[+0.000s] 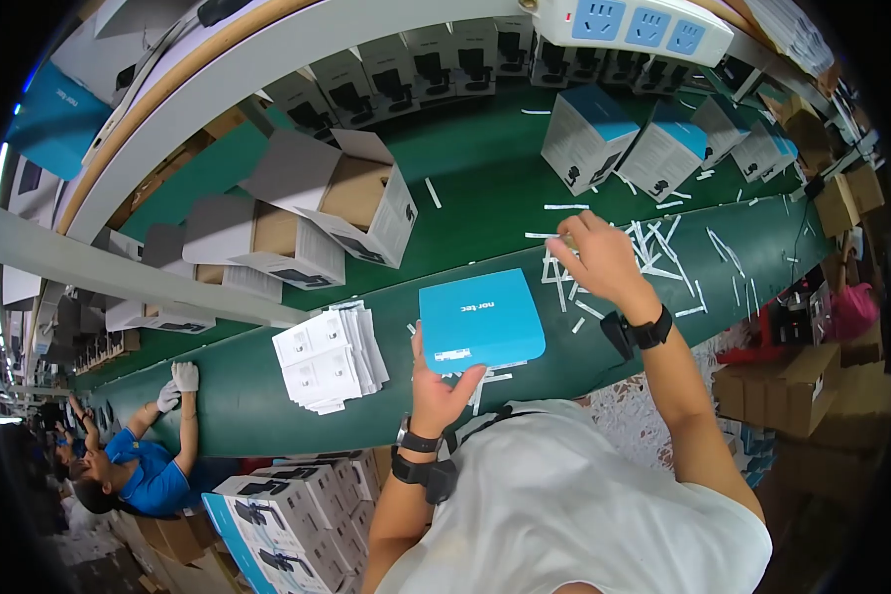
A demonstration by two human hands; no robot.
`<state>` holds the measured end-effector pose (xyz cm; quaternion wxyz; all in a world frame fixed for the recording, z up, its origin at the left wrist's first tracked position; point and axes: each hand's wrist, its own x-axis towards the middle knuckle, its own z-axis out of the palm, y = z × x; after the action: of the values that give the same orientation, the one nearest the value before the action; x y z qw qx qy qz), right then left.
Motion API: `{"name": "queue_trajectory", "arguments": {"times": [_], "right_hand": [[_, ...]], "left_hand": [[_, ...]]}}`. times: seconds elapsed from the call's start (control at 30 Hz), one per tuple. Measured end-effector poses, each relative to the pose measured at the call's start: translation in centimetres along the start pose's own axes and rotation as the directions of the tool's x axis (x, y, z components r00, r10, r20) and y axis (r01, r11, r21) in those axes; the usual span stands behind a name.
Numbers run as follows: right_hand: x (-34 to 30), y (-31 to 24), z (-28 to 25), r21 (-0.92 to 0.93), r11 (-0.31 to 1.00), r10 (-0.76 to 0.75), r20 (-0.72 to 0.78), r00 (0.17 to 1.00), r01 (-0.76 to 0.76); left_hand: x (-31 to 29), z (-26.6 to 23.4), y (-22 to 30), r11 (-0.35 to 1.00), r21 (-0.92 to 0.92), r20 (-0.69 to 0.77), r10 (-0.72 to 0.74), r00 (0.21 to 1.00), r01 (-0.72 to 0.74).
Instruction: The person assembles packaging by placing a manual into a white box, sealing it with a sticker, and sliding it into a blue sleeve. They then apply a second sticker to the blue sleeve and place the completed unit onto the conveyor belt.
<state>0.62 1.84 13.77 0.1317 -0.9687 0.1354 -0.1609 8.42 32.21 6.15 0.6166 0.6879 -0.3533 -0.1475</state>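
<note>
My left hand [440,388] grips the near edge of a blue box [482,319], thumb at its front corner and fingers along its left side. A small white label sits on the box's lower left part. Right of the box, my right hand [600,259] hovers over a scatter of white strips [653,247], its fingers curled together. One white strip [540,236] touches or lies just beside its fingertips; whether they pinch it I cannot make out. A stack of white printed leaflets [329,356] lies left of the box on the green work surface [238,401].
Open cartons [361,198] stand at the far left, closed grey-and-blue boxes [589,139] at the far right. A row of printed boxes [431,64] lines the back. A power strip [634,28] hangs overhead. A co-worker in blue [153,475] leans at the left; stacked boxes [287,525] stand nearby.
</note>
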Motion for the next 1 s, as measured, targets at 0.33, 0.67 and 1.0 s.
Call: {"name": "queue_trajectory", "arguments": {"times": [0.33, 0.67, 1.0], "right_hand": [[0.0, -11.4, 3.3, 0.484, 0.817, -0.426, 0.137, 0.895, 0.315], [0.0, -12.8, 3.7, 0.840, 0.491, -0.657, 0.180, 0.732, 0.233], [-1.9, -2.4, 2.0, 0.414, 0.903, 0.029, 0.205, 0.978, -0.113]], "left_hand": [[-1.4, -1.0, -1.2, 0.931, -0.223, 0.107, -0.272, 0.956, 0.290], [-1.1, -1.8, -0.8, 0.978, -0.028, 0.127, -0.203, 0.971, 0.208], [0.7, -3.0, -0.4, 0.987, -0.119, -0.150, 0.093, 0.984, -0.111]]}}
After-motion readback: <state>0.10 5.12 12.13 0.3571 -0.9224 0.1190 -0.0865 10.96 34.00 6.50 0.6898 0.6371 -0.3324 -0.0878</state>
